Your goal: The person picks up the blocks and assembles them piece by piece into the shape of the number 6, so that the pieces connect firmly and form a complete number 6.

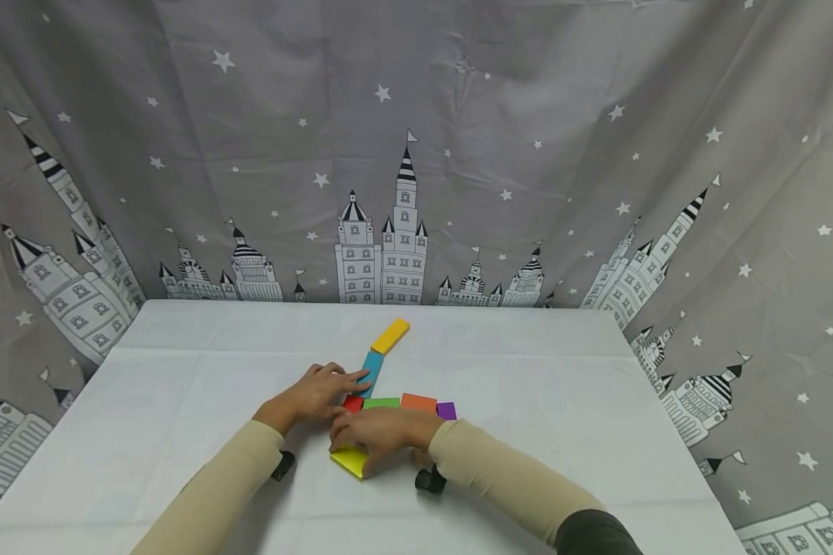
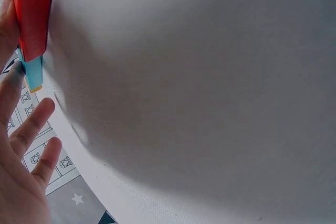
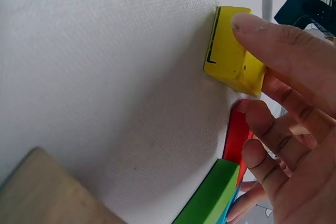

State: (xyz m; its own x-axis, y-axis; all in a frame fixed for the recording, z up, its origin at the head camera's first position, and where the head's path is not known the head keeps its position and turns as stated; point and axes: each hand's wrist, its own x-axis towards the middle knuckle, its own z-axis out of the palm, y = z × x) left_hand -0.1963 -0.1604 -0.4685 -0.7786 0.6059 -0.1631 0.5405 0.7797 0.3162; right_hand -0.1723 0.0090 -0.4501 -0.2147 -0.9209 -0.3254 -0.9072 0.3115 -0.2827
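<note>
My right hand (image 1: 383, 432) pinches a yellow block (image 3: 224, 51), its thumb on one face and the other fingers round behind. That block lies at the near end of a red block (image 3: 237, 135). With fairly straight fingers, my left hand (image 1: 317, 395) touches the blue block (image 1: 371, 371) and rests its thumb against the red block (image 2: 33, 14). Its other fingers are spread. A green block (image 1: 382, 402) adjoins the red one, and the right hand hides part of both.
An orange block (image 1: 419, 402) and a purple block (image 1: 446, 411) continue the row rightward. An orange-yellow block (image 1: 391, 336) meets the blue block's far end at an angle. White cloth (image 1: 562, 385) covers the table, with a grey castle-print curtain (image 1: 458, 154) behind.
</note>
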